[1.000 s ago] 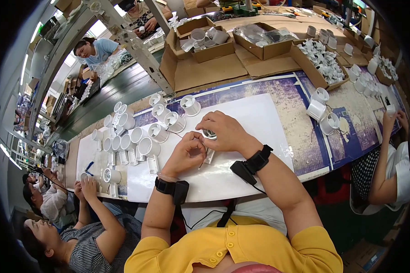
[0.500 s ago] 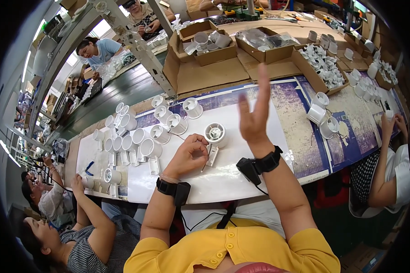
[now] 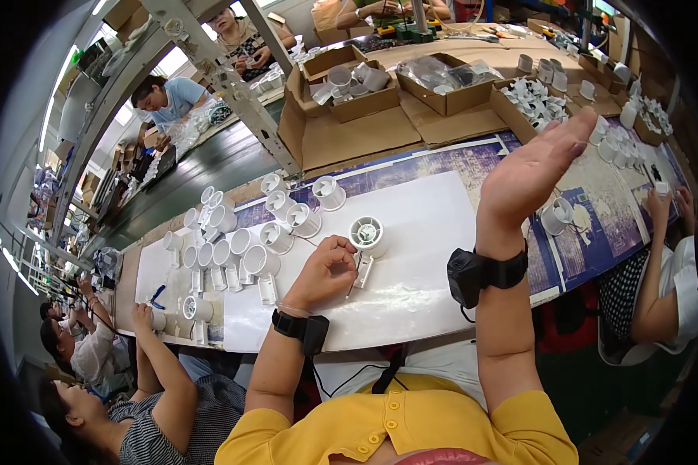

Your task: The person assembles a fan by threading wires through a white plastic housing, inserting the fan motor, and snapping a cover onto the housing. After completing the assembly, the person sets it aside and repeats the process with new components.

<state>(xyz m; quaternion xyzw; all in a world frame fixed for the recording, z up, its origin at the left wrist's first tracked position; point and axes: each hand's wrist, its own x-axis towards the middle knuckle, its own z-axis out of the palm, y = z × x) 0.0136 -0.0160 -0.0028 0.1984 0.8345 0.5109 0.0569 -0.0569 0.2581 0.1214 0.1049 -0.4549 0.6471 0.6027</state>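
On the white sheet in front of me stands a round white plastic housing [image 3: 370, 235], its open top showing ribs and a small part inside. A narrow white bracket [image 3: 362, 271] juts from its near side, with a thin dark lead next to it. My left hand [image 3: 326, 271] is beside the housing, thumb and fingertips pinched together; whatever they hold is hidden. Raised over the right of the table, my right hand [image 3: 531, 170] has its fingers stretched out and nothing in it. It hides part of the white cups behind it.
Many white cups [image 3: 260, 261] stand left of my left hand. At the back are cardboard boxes [image 3: 368, 103] of parts, and one box of small white pieces [image 3: 533, 101]. Another cup [image 3: 556, 216] stands right of my right forearm. Co-workers sit on both sides.
My right hand has swung right and tilted, away from the housing and toward the cups and box at right. My left hand stays by the housing. The view has shifted slightly.
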